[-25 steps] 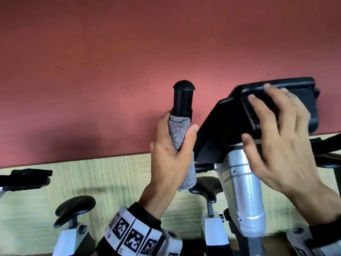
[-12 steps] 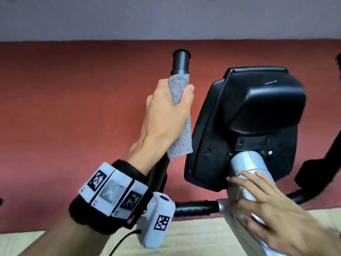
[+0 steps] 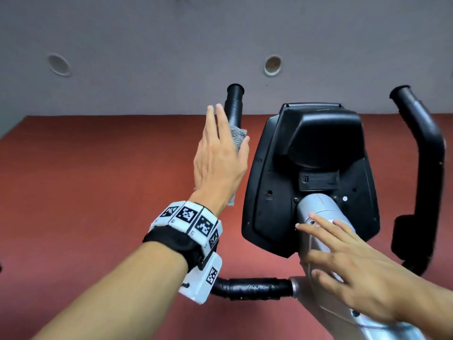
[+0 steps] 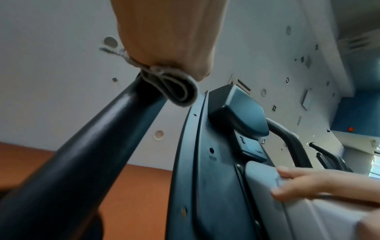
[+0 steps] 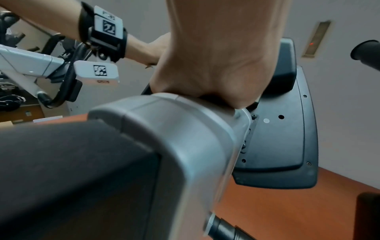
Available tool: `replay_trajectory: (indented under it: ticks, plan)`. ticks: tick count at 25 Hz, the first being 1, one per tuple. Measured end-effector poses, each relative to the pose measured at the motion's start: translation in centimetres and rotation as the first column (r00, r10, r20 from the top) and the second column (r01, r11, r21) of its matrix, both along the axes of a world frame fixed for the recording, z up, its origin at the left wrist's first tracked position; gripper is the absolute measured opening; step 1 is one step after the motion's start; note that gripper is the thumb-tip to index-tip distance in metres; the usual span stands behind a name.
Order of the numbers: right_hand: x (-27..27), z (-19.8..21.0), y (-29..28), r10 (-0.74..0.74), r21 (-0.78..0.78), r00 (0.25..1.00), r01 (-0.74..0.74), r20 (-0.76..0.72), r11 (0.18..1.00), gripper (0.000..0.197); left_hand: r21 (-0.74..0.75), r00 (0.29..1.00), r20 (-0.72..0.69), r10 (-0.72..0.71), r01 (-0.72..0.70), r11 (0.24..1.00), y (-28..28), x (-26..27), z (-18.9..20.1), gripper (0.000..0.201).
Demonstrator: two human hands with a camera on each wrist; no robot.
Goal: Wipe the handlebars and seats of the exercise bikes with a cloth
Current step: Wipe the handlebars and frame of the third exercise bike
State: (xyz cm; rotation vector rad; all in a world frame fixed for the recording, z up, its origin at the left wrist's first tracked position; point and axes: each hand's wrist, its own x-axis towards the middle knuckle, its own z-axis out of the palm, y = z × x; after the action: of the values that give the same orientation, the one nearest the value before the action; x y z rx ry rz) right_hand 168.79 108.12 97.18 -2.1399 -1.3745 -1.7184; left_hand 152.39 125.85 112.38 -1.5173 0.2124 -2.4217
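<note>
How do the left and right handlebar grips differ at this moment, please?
The left grip has the left hand pressing a grey cloth against it; the right grip is bare and untouched. The left grip shows mostly straight; the right grip shows its full curve. Both are black with flared ends.

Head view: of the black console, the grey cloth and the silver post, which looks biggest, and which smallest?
1. black console, clearly largest.
2. silver post, partly hidden by the right hand, so unsure.
3. grey cloth, mostly hidden under the left hand.
</note>
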Motion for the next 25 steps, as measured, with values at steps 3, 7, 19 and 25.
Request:
replay_trajectory:
  ticks: [3, 7, 19, 25]
  plan:
    - [-0.3, 0.1, 0.0, 0.019, 0.028, 1.000, -0.019, -0.022, 0.999, 0.065, 0.068, 0.996, 0.088, 0.019, -0.025, 0.997, 0.0, 0.5, 0.8, 0.074]
    - [-0.4, -0.2, -0.3, 0.019, 0.042, 0.999, -0.017, -0.034, 0.999, 0.036, 0.169, 0.987, 0.139, 0.083, -0.107, 0.980, 2.1, 1.9, -0.8, 0.066]
    - [-0.2, -0.5, -0.1, 0.116, 0.041, 0.993, -0.115, -0.032, 0.993, 0.021, 0.137, 0.990, 0.144, -0.006, -0.014, 0.990, 0.5, 1.9, 0.2, 0.072]
    - [-0.1, -0.5, -0.3, 0.103, 0.045, 0.993, -0.100, -0.064, 0.994, 0.045, 0.197, 0.983, 0.181, 0.011, -0.047, 0.979, 3.8, 3.6, -2.3, 0.073]
